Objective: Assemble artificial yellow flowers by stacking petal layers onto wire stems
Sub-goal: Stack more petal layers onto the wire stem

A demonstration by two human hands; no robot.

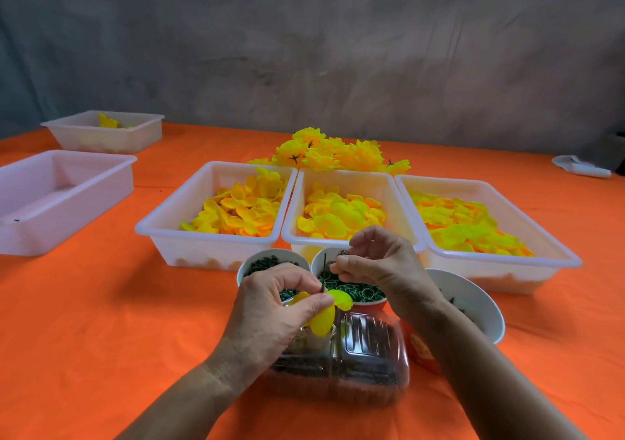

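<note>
Clear plastic box (355, 365) nearest; left hand (270, 311) pinches floppy yellow petals (324, 317) on stiff wire stem (323, 275); right hand (382, 263) fingers nip a small green ring (342, 253).

A small craft-assembly workstation, of the piecework or cottage-workshop type, is shown. A table covered in an orange cloth (101, 304) fills the lower frame, backed by a bare, mottled grey wall (338, 50) across the top. Three white plastic bins (216, 246) of sorted yellow petals (341, 216) are set side by side at centre. A heap of finished yellow flowers (324, 152) is piled behind them. Bowls of small green parts (362, 294) are placed in front, at lower centre.
</note>
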